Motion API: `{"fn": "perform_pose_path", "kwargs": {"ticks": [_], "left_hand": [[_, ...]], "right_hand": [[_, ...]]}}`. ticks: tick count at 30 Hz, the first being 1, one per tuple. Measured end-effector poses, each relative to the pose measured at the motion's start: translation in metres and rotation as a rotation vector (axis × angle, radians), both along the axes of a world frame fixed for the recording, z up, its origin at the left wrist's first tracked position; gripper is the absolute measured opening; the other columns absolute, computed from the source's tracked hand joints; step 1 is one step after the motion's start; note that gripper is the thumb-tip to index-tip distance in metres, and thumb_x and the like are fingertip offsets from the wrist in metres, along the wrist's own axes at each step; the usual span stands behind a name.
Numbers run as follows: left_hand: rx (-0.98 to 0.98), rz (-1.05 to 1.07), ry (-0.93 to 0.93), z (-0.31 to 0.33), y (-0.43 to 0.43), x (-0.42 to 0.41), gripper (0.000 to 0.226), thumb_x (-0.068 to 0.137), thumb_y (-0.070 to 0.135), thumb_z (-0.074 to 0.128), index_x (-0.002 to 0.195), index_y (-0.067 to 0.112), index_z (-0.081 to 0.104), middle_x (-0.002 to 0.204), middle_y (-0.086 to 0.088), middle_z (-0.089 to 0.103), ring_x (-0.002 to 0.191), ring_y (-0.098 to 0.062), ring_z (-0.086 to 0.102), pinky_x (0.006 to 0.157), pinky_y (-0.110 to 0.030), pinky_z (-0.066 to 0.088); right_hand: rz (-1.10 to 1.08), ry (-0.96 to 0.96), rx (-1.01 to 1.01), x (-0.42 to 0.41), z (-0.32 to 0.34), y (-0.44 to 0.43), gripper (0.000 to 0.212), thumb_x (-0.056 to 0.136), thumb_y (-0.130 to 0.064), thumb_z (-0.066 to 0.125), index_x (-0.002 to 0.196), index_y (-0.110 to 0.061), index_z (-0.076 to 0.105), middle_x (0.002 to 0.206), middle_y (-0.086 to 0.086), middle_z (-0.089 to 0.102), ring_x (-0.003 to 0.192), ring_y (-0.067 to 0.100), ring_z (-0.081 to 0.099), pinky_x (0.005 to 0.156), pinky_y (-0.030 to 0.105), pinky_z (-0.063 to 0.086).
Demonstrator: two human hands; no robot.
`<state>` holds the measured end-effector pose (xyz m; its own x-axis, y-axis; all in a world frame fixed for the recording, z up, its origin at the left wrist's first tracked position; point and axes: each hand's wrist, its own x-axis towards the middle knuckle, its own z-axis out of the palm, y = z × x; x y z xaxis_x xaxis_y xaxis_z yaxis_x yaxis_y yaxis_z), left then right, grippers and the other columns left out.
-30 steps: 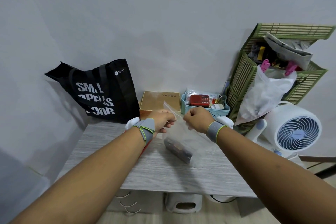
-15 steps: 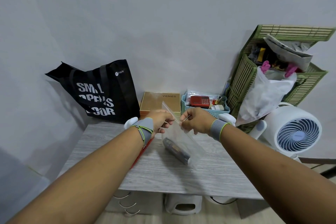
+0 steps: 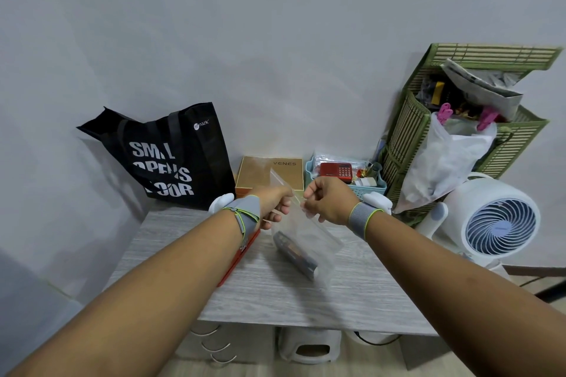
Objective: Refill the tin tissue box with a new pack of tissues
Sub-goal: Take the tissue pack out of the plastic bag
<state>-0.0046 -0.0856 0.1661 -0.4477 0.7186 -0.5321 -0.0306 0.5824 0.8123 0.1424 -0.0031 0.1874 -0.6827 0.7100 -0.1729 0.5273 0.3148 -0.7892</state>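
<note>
- Plain grey-white wall [image 3: 275,39] behind, evenly lit
- Grey wood-grain table [image 3: 275,294] against it
- Green slatted shelf unit [image 3: 407,131] at right, a white fan [image 3: 499,220] beside it
- Pale wooden floor [image 3: 352,367] below

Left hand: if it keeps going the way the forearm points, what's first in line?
Likely the gold box against the wall, right behind the left hand, which pinches the clear plastic bag. Depth is uncertain.

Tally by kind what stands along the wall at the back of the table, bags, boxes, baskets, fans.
Bags: 2, black tote, white plastic bag
Boxes: 1, gold box
Baskets: 2, blue basket, green rack
Fans: 1, white fan
Total: 6
</note>
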Motion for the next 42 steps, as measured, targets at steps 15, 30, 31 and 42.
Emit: {"fn": "perform_pose_path", "kwargs": {"ticks": [15,30,31,42], "left_hand": [[0.097,0.017,0.089,0.001,-0.003,0.004,0.005,0.073,0.017,0.06,0.069,0.016,0.063,0.066,-0.002,0.064,0.049,-0.013,0.046,0.048,-0.018,0.032],[0.131,0.099,0.076,0.002,-0.008,-0.013,0.011,0.077,0.02,0.061,0.067,0.017,0.06,0.064,0.0,0.061,0.048,-0.013,0.044,0.048,-0.02,0.034],[0.129,0.101,0.076,0.002,-0.008,-0.013,0.01,0.077,0.021,0.061,0.067,0.017,0.06,0.065,0.0,0.062,0.048,-0.014,0.045,0.048,-0.02,0.034],[0.004,-0.048,0.063,0.001,-0.012,-0.002,0.046,0.068,0.062,0.069,0.071,0.016,0.068,0.064,0.001,0.066,0.048,-0.015,0.049,0.048,-0.02,0.034]], "right_hand": [[0.086,-0.16,0.164,0.003,0.002,-0.002,0.026,0.093,-0.011,0.054,0.089,-0.025,0.076,0.071,-0.005,0.072,0.067,0.007,0.064,0.064,0.022,0.048],[0.263,-0.172,0.057,0.016,-0.007,-0.003,0.02,0.092,-0.012,0.057,0.097,-0.022,0.073,0.084,0.001,0.07,0.078,0.015,0.07,0.069,0.03,0.058],[0.281,-0.166,0.095,0.017,-0.007,-0.003,0.016,0.092,-0.016,0.06,0.097,-0.024,0.072,0.084,0.001,0.073,0.078,0.014,0.071,0.07,0.029,0.058],[0.203,-0.046,0.229,0.012,-0.008,-0.006,0.005,0.089,-0.018,0.069,0.091,-0.021,0.074,0.074,-0.007,0.074,0.066,0.0,0.07,0.07,0.02,0.056]]}}
